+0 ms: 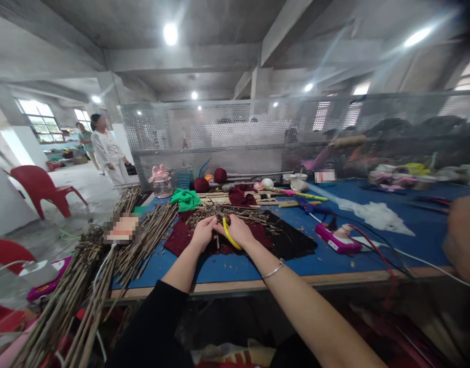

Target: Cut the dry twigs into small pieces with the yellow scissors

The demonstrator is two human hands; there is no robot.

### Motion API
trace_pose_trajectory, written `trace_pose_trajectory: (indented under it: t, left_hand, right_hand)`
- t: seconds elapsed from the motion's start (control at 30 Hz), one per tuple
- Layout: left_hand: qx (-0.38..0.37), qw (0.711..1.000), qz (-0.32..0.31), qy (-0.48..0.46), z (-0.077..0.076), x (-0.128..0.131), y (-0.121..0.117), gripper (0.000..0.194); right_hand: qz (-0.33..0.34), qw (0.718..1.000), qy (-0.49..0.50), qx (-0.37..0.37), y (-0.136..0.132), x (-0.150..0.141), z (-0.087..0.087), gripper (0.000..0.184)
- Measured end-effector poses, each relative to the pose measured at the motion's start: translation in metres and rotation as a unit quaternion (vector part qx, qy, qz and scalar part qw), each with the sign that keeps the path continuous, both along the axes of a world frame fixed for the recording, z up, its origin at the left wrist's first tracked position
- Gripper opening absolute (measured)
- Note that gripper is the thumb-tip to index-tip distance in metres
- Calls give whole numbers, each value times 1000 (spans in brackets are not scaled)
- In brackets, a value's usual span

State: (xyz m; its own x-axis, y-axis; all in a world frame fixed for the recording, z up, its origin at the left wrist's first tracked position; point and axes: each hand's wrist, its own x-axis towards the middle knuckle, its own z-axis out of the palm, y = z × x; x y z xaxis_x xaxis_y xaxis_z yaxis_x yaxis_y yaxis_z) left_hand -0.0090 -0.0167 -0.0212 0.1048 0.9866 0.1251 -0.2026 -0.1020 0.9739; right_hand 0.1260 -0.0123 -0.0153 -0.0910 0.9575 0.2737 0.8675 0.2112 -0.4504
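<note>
My right hand [238, 231] is closed around yellow-handled scissors [228, 234], their blades pointing up and to the left. Close beside it, my left hand [204, 232] pinches a thin twig [217, 241], whose lower end shows under the fingers. Both hands are over a dark red cloth [177, 239] at the front of the blue table. Just beyond them lies a pile of short cut twigs [254, 216]. A black cloth [294, 237] spreads to the right of the pile.
Long bundled sticks [143, 245] overhang the table's left edge. Behind are a green cloth [185, 198], dark red yarn balls [220, 176] and a pink bottle [161, 181]. A purple power strip [338, 240] with cables sits right. Another person's blurred hand [463, 240] is far right.
</note>
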Motion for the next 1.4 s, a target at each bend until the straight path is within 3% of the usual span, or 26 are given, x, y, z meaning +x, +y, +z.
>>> trace_pose_trajectory:
  t: [0.27,0.4,0.87,1.4]
  left_hand:
    - [24,999,7,25,-6,-2,3,33]
    - [39,997,39,57,-7,-3,4,37]
    - [27,991,99,91,-1,-3,-1,38]
    - [-27,995,77,63,3,-5,-1,46]
  right_hand:
    - [-16,999,-47,-21,-2,-1,4,62]
    - [-29,998,-46,-30,-1,-2,3,62]
    - [-32,998,-34,-30,-4,0,5,62]
    - [-35,998,-59,-10,-7,3,8,68]
